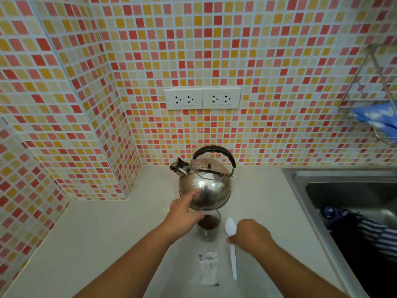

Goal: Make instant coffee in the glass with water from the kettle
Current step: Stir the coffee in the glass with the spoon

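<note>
A clear glass with dark brown coffee in it stands on the pale counter, just in front of a shiny steel kettle with a black handle. My left hand wraps around the glass's left side, with the index finger stretched toward the kettle's body. A white plastic spoon lies on the counter right of the glass, bowl pointing away. My right hand pinches the spoon's neck near the bowl. A torn clear sachet lies flat in front of the glass.
A steel sink with dark and striped cloth inside fills the right side. A wire rack holding a blue cloth hangs on the tiled wall at right. Two double sockets sit above the kettle. The tiled wall juts out at left.
</note>
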